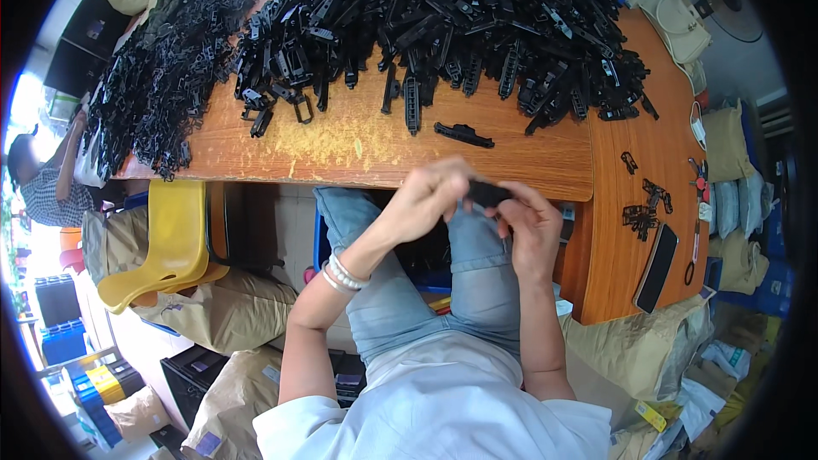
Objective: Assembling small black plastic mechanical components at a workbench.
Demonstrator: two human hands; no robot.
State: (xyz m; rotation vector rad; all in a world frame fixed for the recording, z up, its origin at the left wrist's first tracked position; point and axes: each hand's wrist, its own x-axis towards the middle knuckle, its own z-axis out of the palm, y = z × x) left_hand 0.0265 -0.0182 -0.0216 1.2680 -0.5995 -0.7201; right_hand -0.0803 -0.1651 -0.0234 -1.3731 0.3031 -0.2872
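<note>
Well, in the head view, a black part (487,194) is at the wooden table's (341,149) near edge, above the person's lap. The right hand (532,226) has its fingers and thumb bent closed around the part's right end. The left hand (430,200), blurred, is half curled at its left end; whether it grips, I cannot tell. Another black piece (464,135) lies on the table close to that edge, a big black heap (426,13) covers the table's far side, and a phone (657,268) rests on its right-hand section.
</note>
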